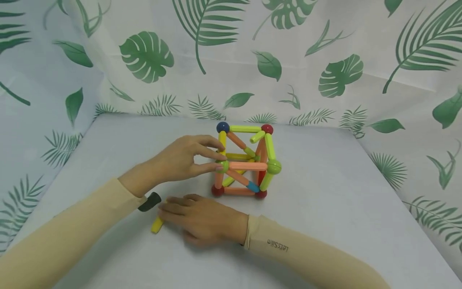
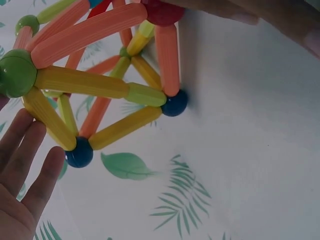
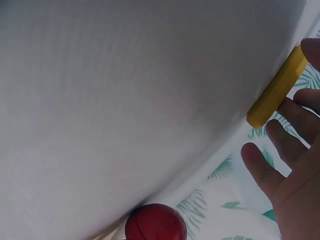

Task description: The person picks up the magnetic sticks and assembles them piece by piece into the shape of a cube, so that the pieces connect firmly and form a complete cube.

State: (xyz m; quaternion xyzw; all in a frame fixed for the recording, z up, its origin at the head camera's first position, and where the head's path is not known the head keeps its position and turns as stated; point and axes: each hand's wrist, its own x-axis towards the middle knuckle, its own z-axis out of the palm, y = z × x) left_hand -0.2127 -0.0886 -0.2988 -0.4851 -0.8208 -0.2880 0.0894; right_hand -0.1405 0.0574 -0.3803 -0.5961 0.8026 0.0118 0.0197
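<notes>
A cube-like frame of coloured rods and balls (image 1: 249, 165) stands on the table in the head view. My left hand (image 1: 184, 157) pinches its near left corner, with the thumb at the green ball (image 2: 18, 73) and fingertips against the yellow rod (image 2: 50, 117) beside it. Closer to me, my right hand (image 1: 205, 218) is low over the table, palm down, fingers extended over a loose yellow rod (image 3: 277, 87). Its fingertips overlap that rod, one end of which sticks out past them in the head view. The right thumb stands well apart from the rod there.
Next to the left cuff is a dark band-like piece (image 1: 149, 202). A white cloth covers the table (image 1: 325, 200), and a leaf-patterned curtain (image 1: 231, 60) hangs behind and at the sides. A red ball (image 3: 156, 223) shows low in the right wrist view.
</notes>
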